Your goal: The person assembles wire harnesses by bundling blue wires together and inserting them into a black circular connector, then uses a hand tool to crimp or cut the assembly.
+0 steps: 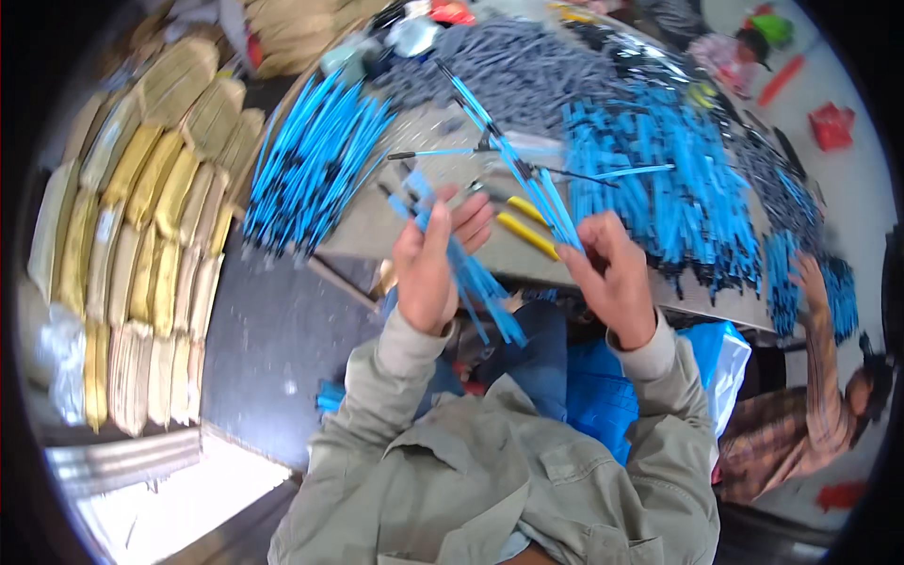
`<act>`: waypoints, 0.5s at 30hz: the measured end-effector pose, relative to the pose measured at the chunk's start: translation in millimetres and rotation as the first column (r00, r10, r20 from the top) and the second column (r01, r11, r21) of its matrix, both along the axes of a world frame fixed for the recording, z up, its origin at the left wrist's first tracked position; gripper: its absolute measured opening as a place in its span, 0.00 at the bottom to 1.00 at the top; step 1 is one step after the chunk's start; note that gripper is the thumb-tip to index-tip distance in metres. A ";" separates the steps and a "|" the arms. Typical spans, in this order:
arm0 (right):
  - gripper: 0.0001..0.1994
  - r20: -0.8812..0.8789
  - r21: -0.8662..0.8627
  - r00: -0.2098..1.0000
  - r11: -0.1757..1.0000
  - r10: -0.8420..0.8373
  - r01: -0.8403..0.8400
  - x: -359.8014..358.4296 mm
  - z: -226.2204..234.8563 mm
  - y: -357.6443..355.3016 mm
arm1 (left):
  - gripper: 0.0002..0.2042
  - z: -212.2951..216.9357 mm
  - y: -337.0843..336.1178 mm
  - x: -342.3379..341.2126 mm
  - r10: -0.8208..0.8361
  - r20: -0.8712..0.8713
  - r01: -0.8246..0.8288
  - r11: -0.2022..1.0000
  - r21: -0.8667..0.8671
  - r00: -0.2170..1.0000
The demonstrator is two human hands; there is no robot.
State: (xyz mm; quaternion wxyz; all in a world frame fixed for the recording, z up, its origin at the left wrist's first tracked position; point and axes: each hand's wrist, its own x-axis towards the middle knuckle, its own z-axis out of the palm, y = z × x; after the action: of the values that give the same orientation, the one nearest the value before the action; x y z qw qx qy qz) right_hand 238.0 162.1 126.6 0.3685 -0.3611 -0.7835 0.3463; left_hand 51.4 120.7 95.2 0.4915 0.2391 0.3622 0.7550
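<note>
My left hand (435, 250) is closed loosely around a loose bundle of thin blue strips (477, 281), some dark at the upper end and blurred by motion. In my right hand (610, 266), thumb and fingers pinch the lower end of long blue strips with black parts (523, 169), which slant up to the left over the table. A pair of pliers with yellow handles (529, 229) lies on the table between my hands. Beyond it, another thin blue and black piece (438, 153) lies crosswise behind the held strips.
Piles of blue strips stand at the left (315, 165) and right (650, 179) of the table (363, 212). A heap of dark grey pieces (518, 71) covers its far side. Stacked cardboard bundles (141, 217) line the left. A co-worker (796, 414) reaches over strips at the right.
</note>
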 end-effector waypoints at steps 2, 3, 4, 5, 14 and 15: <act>0.07 0.063 0.199 0.995 0.978 -0.076 0.062 -12.0 -15.5 -24.7 | 0.16 2.9 -1.1 -1.6 0.014 0.012 -0.015 0.997 0.081 1.000; 0.07 0.061 0.183 0.997 0.982 -0.051 0.039 -16.6 -23.4 -30.3 | 0.16 3.7 -4.0 -3.6 0.039 0.008 -0.039 0.997 0.065 0.999; 0.07 0.064 0.185 0.997 0.982 -0.041 0.029 -21.0 -32.9 -35.3 | 0.16 4.9 -7.7 -5.5 0.051 0.018 -0.052 0.996 0.070 0.999; 0.07 0.067 0.194 0.997 0.981 -0.039 0.026 -23.7 -40.4 -37.6 | 0.17 6.0 -8.8 -6.2 0.055 0.030 -0.057 0.995 0.083 0.998; 0.07 -0.091 0.165 0.993 0.982 -0.074 0.088 -34.0 -59.5 -47.1 | 0.11 -4.5 -2.5 -17.4 0.241 -0.062 -0.235 0.968 0.091 0.969; 0.07 -0.091 0.170 0.990 0.978 -0.106 0.120 -35.2 -62.5 -48.1 | 0.11 -5.1 -1.5 -16.9 0.210 -0.060 -0.203 0.974 0.095 0.976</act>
State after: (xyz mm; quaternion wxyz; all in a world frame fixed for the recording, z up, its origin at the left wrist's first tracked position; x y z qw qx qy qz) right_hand 202.7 114.0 64.1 0.4493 -0.3569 -0.7735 0.2693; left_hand 34.5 119.2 90.1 0.3864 0.2478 0.3685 0.8084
